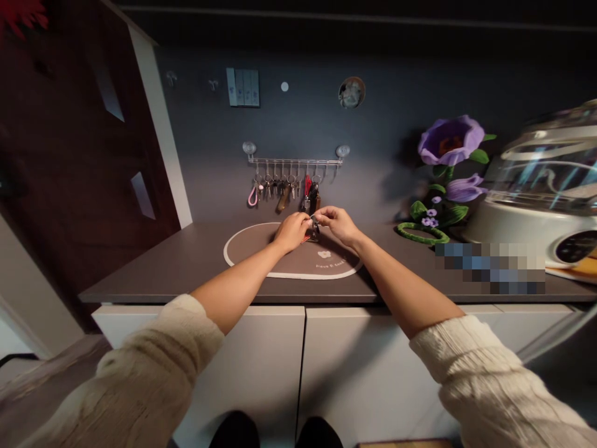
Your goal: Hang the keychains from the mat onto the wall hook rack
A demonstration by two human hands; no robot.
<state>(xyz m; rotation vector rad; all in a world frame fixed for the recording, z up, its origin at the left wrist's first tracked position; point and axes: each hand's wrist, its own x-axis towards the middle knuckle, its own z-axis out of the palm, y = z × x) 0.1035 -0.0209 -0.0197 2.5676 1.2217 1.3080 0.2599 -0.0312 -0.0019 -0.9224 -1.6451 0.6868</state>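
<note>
Both hands meet above the oval brown mat [261, 258] with its white border. My left hand [291, 231] is closed on a small bunch of keys [315, 233], and a bit of red shows under its fingers. From the other side, my right hand [341, 224] pinches the top of the same bunch, where its ring seems to be. Fingers partly hide the bunch. Just behind the hands, a clear hook rail [298, 162] on the wall carries several hanging key sets [275, 185], some with pink, red or brown fobs.
At the right of the dark countertop [153, 267] stand a purple artificial flower [451, 143] and a white appliance with a clear upper part [517, 218]. White cabinet doors [247, 354] lie below. A dark red door [93, 124] is at the left.
</note>
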